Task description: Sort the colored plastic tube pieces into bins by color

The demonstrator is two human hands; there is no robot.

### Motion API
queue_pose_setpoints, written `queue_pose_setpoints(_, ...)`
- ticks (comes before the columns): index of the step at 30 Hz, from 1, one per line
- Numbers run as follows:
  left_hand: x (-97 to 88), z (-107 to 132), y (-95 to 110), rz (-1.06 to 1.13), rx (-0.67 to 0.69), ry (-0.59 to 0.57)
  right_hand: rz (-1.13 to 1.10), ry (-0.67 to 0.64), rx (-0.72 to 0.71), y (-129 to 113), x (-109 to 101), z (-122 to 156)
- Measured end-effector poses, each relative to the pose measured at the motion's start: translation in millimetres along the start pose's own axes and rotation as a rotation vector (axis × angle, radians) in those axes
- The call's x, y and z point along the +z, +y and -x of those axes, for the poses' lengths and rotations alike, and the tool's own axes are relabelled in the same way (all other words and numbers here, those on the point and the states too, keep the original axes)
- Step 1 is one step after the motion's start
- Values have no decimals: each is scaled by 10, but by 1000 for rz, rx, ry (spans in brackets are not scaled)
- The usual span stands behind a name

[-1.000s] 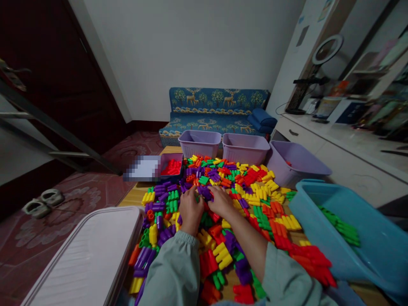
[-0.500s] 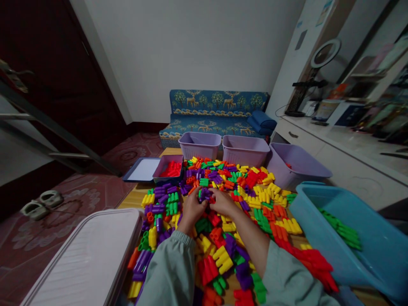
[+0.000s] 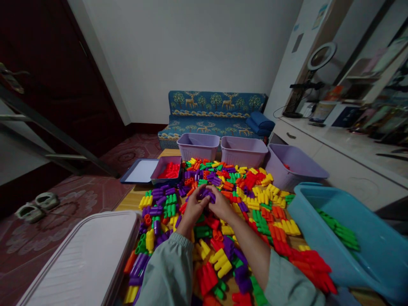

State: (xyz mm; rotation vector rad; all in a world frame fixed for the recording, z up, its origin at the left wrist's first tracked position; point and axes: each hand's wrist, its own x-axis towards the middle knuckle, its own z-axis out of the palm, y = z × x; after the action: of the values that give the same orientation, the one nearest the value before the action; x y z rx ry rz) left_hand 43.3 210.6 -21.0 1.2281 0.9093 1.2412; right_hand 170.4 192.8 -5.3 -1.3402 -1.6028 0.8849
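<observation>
My left hand [image 3: 191, 208] and my right hand [image 3: 220, 205] meet over the middle of a big heap of plastic tube blocks [image 3: 255, 199] in red, yellow, green, purple and orange. Between the fingers of both hands is a clump of purple blocks [image 3: 208, 194], lifted slightly above the heap. Both hands are curled round it. Pale green sleeves cover my forearms.
Three lilac bins [image 3: 244, 149] stand along the far edge; a small tray of red blocks [image 3: 168, 170] and a blue lid [image 3: 140, 171] lie at far left. A blue tub [image 3: 344, 238] with green blocks is at right, a white lid [image 3: 79, 259] at near left. Sofa behind, cabinet at right.
My hands have drawn together, gathered purple blocks from the heap and raised them a little. The camera has shifted slightly.
</observation>
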Motion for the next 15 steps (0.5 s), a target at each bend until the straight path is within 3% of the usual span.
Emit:
queue_pose_setpoints(3, -12, 6, 44, 174, -116, 75, -163, -26, 13, -77, -14, 38)
queue_pose_setpoints(5, -35, 4, 58, 328, -212, 118, -298, -56, 88, -85, -36, 21)
queue_pose_setpoints(7, -58, -7, 58, 474, -271, 166, -348, -7, 172, -56, -81, -43)
queue_pose_setpoints(9, -73, -22, 52, 586, -298, 203, -217, 135, 176, -13, -150, -143)
queue_pose_setpoints(12, -79, -34, 49, 691, -306, 211, 207, 302, 38, 30, -257, -311)
queue_pose_setpoints(15, -78, -31, 56, 723, -327, 204, 574, 232, -1, 37, -298, -434)
